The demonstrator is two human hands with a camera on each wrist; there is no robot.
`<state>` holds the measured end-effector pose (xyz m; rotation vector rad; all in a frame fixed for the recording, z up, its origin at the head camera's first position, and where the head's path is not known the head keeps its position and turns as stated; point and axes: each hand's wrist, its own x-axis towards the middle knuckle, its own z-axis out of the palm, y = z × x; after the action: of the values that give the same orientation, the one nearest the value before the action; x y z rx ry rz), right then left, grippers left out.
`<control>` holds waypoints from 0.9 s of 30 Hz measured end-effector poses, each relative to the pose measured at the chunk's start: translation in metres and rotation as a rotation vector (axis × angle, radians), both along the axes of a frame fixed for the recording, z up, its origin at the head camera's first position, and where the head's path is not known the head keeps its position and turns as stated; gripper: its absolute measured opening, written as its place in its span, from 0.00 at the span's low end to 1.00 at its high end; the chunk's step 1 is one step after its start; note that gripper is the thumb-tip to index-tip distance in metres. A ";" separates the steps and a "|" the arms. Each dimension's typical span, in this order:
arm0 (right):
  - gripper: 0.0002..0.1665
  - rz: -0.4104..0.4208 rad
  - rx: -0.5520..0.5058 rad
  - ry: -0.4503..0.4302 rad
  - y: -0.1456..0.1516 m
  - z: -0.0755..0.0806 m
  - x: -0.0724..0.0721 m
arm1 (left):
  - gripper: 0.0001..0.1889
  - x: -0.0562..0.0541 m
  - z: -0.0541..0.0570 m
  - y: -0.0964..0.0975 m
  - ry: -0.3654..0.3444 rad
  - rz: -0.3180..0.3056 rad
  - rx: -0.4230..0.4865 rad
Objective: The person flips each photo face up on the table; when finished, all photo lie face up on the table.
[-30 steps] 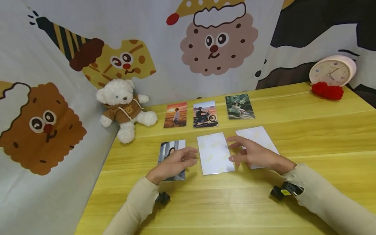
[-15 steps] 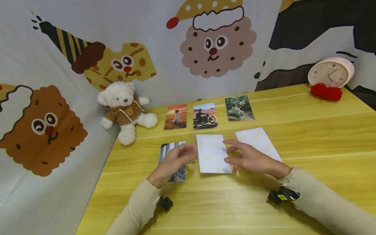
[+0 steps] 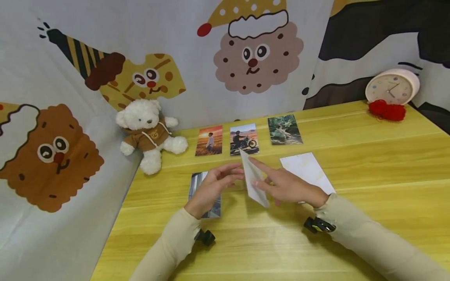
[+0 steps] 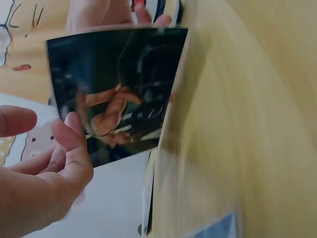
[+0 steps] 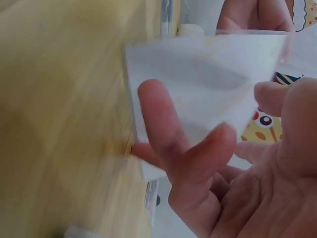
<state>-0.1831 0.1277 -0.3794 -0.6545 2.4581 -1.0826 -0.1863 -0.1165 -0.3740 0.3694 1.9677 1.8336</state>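
Observation:
A photo card [image 3: 252, 179] stands tilted on its edge between my two hands, white back to the right. In the left wrist view its dark picture side [image 4: 143, 74] shows a blurred figure. My right hand [image 3: 290, 187] rests its index finger and thumb on the back; its fingers stretch across the white back [image 5: 198, 64] in the right wrist view. My left hand [image 3: 211, 191] faces the picture side, loosely curved, its fingertips [image 4: 72, 134] right at the card's edge. Under the left hand, a photo [image 3: 214, 208] lies partly hidden. Right of the card, another lies white side up [image 3: 307, 169].
Three photos lie in a back row: a sunset field [image 3: 209, 141], a motorcycle [image 3: 246, 138] and a forest [image 3: 284, 129]. A white teddy bear [image 3: 149, 132] sits at the left. A clock [image 3: 391, 88] and red yarn [image 3: 386, 111] stand at the back right.
The middle card, flat and white side up before, now stands up on its edge, turned leftward by my right hand. The right hand has moved left; the left hand has shifted slightly right.

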 end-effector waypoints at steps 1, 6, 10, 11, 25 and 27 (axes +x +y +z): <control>0.41 -0.001 0.003 0.002 -0.001 0.000 0.000 | 0.23 0.000 -0.001 0.002 0.004 -0.007 -0.006; 0.41 0.002 -0.012 0.008 -0.005 0.000 0.000 | 0.29 -0.001 -0.005 0.010 0.030 -0.026 -0.041; 0.41 0.016 -0.072 -0.023 -0.004 -0.002 0.000 | 0.32 -0.001 -0.006 0.013 0.055 -0.035 -0.053; 0.42 0.025 -0.092 -0.034 -0.004 -0.003 0.000 | 0.33 -0.001 -0.006 0.014 0.057 -0.032 -0.060; 0.40 0.050 -0.299 -0.105 0.002 -0.009 -0.002 | 0.36 0.001 -0.005 0.020 0.138 -0.040 -0.219; 0.37 0.026 -0.311 -0.115 0.003 -0.007 -0.004 | 0.36 0.000 -0.005 0.021 0.154 -0.046 -0.239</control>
<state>-0.1867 0.1310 -0.3866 -0.6911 2.1980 -1.4661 -0.1867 -0.0955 -0.3795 0.4883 2.2330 1.5590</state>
